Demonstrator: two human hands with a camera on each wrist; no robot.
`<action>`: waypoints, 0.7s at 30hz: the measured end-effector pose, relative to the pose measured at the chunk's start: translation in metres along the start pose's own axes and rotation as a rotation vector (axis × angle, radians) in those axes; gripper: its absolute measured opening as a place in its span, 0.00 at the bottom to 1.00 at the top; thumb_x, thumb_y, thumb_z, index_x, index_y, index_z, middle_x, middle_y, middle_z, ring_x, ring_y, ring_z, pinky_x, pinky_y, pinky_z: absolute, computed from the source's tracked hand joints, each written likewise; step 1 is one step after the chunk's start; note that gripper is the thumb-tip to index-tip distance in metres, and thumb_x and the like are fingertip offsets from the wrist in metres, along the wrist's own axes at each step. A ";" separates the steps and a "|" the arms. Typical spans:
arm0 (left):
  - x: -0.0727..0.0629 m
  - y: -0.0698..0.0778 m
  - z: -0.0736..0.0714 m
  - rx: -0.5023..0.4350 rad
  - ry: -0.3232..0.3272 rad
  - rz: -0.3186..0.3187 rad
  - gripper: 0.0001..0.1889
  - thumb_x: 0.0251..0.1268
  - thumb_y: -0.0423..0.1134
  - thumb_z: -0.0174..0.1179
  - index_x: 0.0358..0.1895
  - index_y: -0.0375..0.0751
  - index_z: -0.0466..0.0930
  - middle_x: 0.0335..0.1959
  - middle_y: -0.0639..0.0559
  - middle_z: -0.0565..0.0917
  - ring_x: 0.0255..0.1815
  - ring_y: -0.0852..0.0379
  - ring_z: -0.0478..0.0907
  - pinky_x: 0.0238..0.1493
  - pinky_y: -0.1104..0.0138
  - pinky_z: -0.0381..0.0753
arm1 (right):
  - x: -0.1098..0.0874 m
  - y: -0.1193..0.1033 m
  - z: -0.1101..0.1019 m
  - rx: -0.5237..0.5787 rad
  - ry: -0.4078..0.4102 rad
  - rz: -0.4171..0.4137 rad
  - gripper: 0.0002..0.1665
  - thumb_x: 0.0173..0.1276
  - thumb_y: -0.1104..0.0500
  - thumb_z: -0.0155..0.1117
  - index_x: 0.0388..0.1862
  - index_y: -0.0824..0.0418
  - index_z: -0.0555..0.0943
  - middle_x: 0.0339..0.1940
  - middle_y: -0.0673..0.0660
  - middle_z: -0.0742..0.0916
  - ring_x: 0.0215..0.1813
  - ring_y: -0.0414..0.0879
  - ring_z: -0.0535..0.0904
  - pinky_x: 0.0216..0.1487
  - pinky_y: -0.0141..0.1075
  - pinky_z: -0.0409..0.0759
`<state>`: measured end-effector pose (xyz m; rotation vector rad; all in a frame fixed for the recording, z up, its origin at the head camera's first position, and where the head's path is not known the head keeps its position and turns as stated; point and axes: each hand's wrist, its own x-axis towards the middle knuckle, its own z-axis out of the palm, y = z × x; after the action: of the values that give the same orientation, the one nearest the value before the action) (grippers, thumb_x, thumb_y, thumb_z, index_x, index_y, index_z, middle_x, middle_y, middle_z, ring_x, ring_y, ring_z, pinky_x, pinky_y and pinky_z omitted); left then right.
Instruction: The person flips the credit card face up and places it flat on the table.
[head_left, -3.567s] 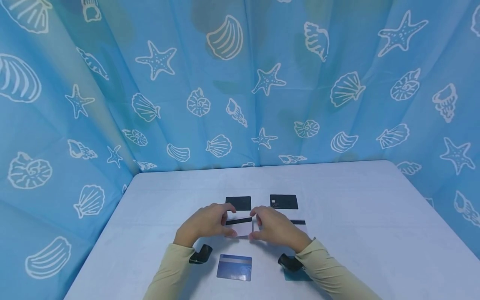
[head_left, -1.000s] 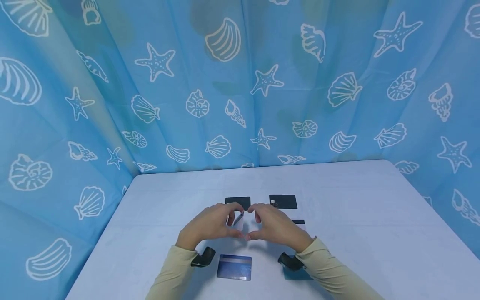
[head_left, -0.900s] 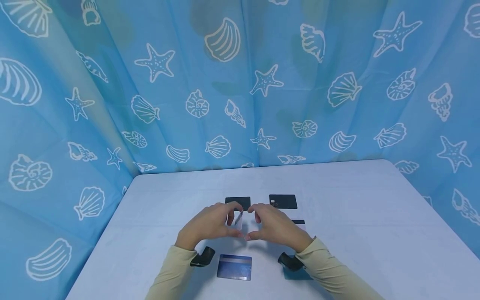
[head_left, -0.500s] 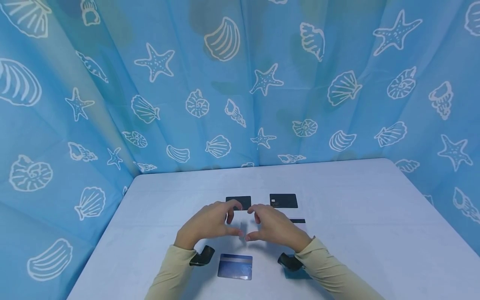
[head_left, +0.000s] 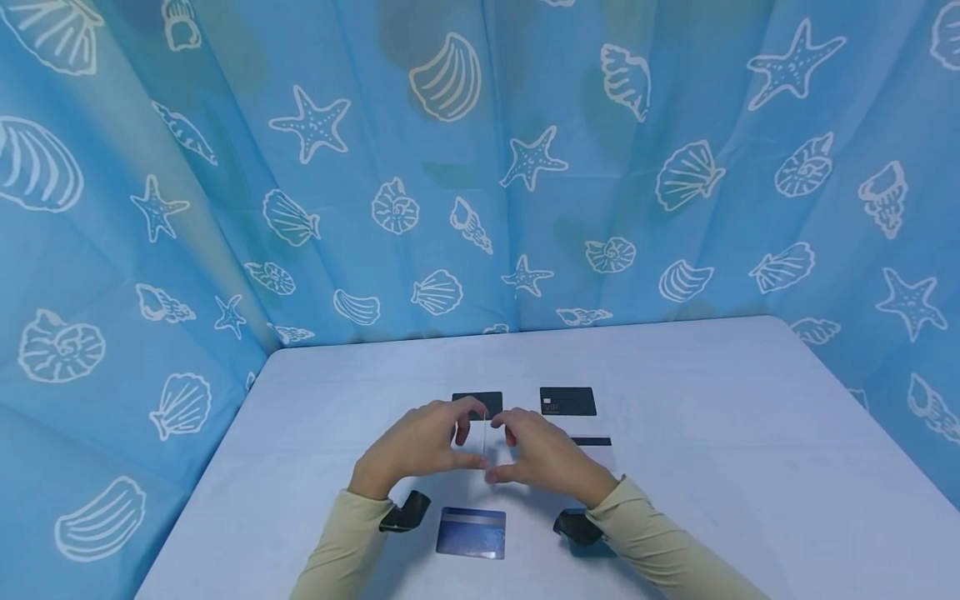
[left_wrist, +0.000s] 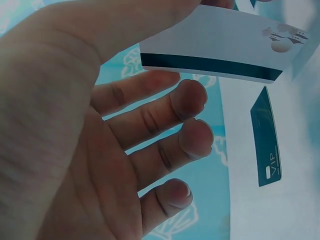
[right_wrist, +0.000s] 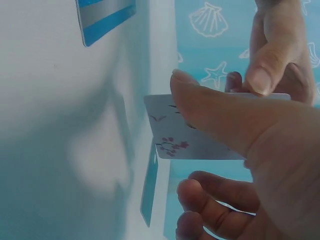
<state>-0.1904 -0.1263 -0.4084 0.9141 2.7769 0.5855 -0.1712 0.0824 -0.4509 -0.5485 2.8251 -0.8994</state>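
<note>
Between my hands a white card (head_left: 484,442) stands on its edge above the table, seen almost as a line in the head view. My left hand (head_left: 423,442) pinches it with thumb and index finger. The left wrist view shows the card's (left_wrist: 215,45) dark stripe; the other fingers are apart from it. Pink blossoms mark the face of the card (right_wrist: 170,132) in the right wrist view. There my right hand (right_wrist: 235,120) has its thumb across that face. In the head view its thumb and index finger (head_left: 517,421) curve close to the card; whether they touch is unclear.
A black card (head_left: 477,400) and a black VIP card (head_left: 567,401) lie farther back. A white striped card (head_left: 596,450) sits beyond the right hand, partly hidden. Nearer are a blue card (head_left: 471,533) and a teal card (head_left: 588,550), partly covered by the right wrist's black camera (head_left: 576,527).
The white card, first flat between both hands, is lifted and turned, its stripe slanting a second ago and now edge-on. My right hand has shifted slightly left toward it.
</note>
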 end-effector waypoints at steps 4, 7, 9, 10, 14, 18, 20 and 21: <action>0.000 0.002 -0.001 -0.002 0.000 0.003 0.34 0.55 0.56 0.77 0.64 0.51 0.78 0.33 0.58 0.82 0.27 0.62 0.74 0.29 0.69 0.74 | 0.001 0.002 0.003 0.000 0.004 -0.014 0.47 0.51 0.43 0.85 0.66 0.60 0.78 0.41 0.53 0.82 0.39 0.44 0.74 0.39 0.38 0.75; 0.001 0.003 -0.002 -0.008 0.000 0.007 0.34 0.56 0.56 0.77 0.65 0.50 0.78 0.33 0.59 0.81 0.27 0.62 0.74 0.29 0.69 0.75 | 0.002 0.004 0.005 -0.002 0.005 -0.020 0.47 0.50 0.43 0.86 0.65 0.60 0.78 0.42 0.52 0.82 0.40 0.44 0.74 0.40 0.38 0.75; 0.001 0.003 -0.003 -0.013 0.000 0.009 0.34 0.56 0.57 0.77 0.65 0.50 0.78 0.32 0.60 0.80 0.28 0.62 0.74 0.29 0.70 0.75 | 0.002 0.004 0.006 -0.001 0.002 -0.021 0.46 0.50 0.43 0.86 0.65 0.60 0.78 0.41 0.52 0.81 0.40 0.44 0.74 0.40 0.39 0.75; 0.001 0.004 -0.003 -0.015 0.001 0.011 0.35 0.56 0.57 0.76 0.65 0.50 0.78 0.32 0.60 0.80 0.28 0.63 0.74 0.29 0.70 0.75 | 0.002 0.004 0.006 0.001 0.001 -0.021 0.46 0.50 0.43 0.86 0.64 0.60 0.78 0.41 0.52 0.81 0.40 0.44 0.74 0.40 0.39 0.75; 0.000 0.004 -0.004 -0.030 0.001 0.021 0.35 0.56 0.57 0.76 0.65 0.49 0.78 0.33 0.60 0.80 0.27 0.63 0.74 0.29 0.70 0.75 | 0.001 0.004 0.007 0.008 -0.002 -0.032 0.43 0.52 0.44 0.85 0.63 0.59 0.79 0.41 0.52 0.81 0.40 0.44 0.74 0.39 0.38 0.74; 0.000 0.003 -0.005 -0.051 0.002 0.022 0.34 0.57 0.57 0.76 0.65 0.49 0.77 0.32 0.60 0.80 0.25 0.63 0.74 0.28 0.70 0.74 | 0.000 0.005 0.007 0.003 0.006 -0.041 0.40 0.53 0.46 0.84 0.63 0.59 0.80 0.41 0.52 0.82 0.40 0.43 0.74 0.38 0.37 0.74; -0.001 0.002 -0.006 -0.049 0.006 0.016 0.35 0.57 0.58 0.75 0.66 0.50 0.77 0.32 0.60 0.80 0.25 0.63 0.73 0.28 0.70 0.74 | 0.000 0.005 0.006 -0.003 0.012 -0.041 0.40 0.54 0.46 0.84 0.63 0.59 0.80 0.41 0.52 0.82 0.40 0.43 0.74 0.39 0.37 0.75; -0.001 0.002 -0.006 -0.047 0.011 0.012 0.35 0.57 0.58 0.75 0.66 0.50 0.77 0.32 0.60 0.79 0.25 0.63 0.73 0.28 0.70 0.74 | 0.000 0.005 0.006 -0.005 0.016 -0.041 0.40 0.54 0.46 0.84 0.63 0.59 0.80 0.42 0.52 0.82 0.40 0.43 0.74 0.39 0.37 0.75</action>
<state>-0.1903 -0.1276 -0.4016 0.9207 2.7563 0.6570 -0.1712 0.0827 -0.4584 -0.6043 2.8414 -0.9075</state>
